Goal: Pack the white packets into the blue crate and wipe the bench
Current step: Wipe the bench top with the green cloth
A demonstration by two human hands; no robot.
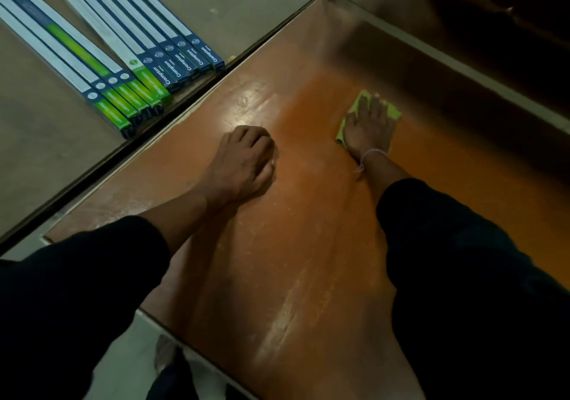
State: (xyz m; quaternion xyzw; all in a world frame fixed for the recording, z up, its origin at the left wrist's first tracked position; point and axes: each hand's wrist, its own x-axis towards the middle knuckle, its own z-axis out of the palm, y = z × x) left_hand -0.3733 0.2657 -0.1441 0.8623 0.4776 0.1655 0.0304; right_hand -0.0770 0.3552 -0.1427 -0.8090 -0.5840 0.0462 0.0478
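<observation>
Fingers of the right hand (pixel 368 125) lie flat, pressing a yellow-green cloth (pixel 391 112) onto the orange-brown table (pixel 308 230). Left hand (pixel 243 165) rests clenched on the table, grasping nothing. Far left, on the floor (pixel 46 140), lie long Crompton boxes (pixel 148 69), around nine.
</observation>
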